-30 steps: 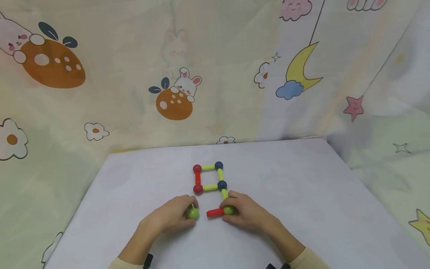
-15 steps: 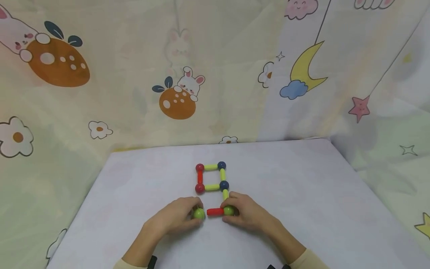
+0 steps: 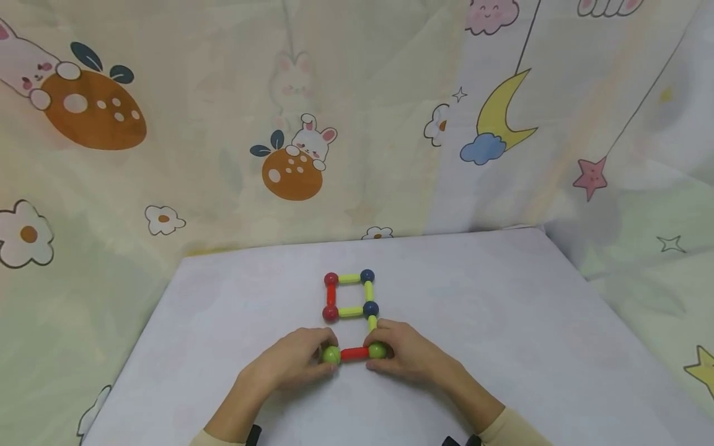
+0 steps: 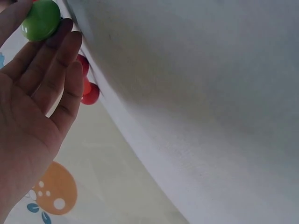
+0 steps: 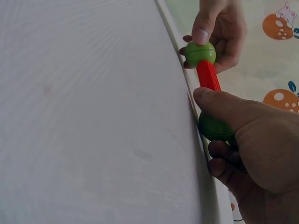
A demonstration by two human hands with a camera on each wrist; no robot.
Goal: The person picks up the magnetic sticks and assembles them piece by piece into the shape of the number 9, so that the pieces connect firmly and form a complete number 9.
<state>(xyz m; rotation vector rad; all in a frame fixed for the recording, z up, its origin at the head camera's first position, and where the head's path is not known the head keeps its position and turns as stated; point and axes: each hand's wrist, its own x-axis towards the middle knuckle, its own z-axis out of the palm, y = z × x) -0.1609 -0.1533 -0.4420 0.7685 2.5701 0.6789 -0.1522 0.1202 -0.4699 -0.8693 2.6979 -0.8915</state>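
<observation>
My left hand [image 3: 292, 358] holds a green ball [image 3: 331, 355] between thumb and fingers; the left wrist view shows the same green ball [image 4: 41, 19] at the fingertips. My right hand [image 3: 411, 352] grips a second green ball [image 3: 377, 350], partly covered by its fingers. A red rod [image 3: 354, 354] runs between the two green balls, its ends against both, as the right wrist view also shows along the red rod [image 5: 208, 75]. From the right-hand ball a yellow-green rod [image 3: 372, 323] leads up to a blue ball [image 3: 370, 309].
Beyond the hands lies a square of rods and balls on the white table [image 3: 474, 310]. Its left side is a red rod [image 3: 331, 295] between two red balls; a second blue ball [image 3: 367, 276] marks the far right corner. A printed cloth [image 3: 379, 155] hangs behind.
My left hand has moved right with its green ball, closing the gap to the red rod's left end. My right hand stays nearly in place on its ball.
</observation>
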